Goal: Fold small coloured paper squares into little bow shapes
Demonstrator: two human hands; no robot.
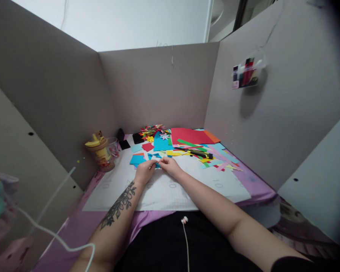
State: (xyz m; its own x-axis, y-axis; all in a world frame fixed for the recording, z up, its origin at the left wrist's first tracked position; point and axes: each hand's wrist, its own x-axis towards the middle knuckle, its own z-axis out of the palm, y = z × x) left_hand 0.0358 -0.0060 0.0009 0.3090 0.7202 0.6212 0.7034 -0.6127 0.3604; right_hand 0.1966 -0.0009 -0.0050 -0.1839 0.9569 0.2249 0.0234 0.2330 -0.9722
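Note:
My left hand (145, 172) and my right hand (171, 167) meet over the white sheet, fingertips almost touching. Both are closed in a pinch on a small piece of blue paper (158, 165), mostly hidden by the fingers. Just beyond the left hand lies a stack of blue paper squares (137, 159). Small folded blue pieces (154, 155) rest past the fingertips. Farther back is a pile of colourful folded paper stars (151, 130), with a pale lilac star (164, 136) and a yellow one (150, 139) at its front.
Red sheets (189, 136) lie at the back right, with a yellow-black cutter (201, 153) and coloured strips (218, 162) before them. A yellow-lidded cup (100, 153) stands left. Grey panels (158, 83) enclose the table; a clear holder (248, 75) hangs right. A white cable (56, 236) crosses lower left.

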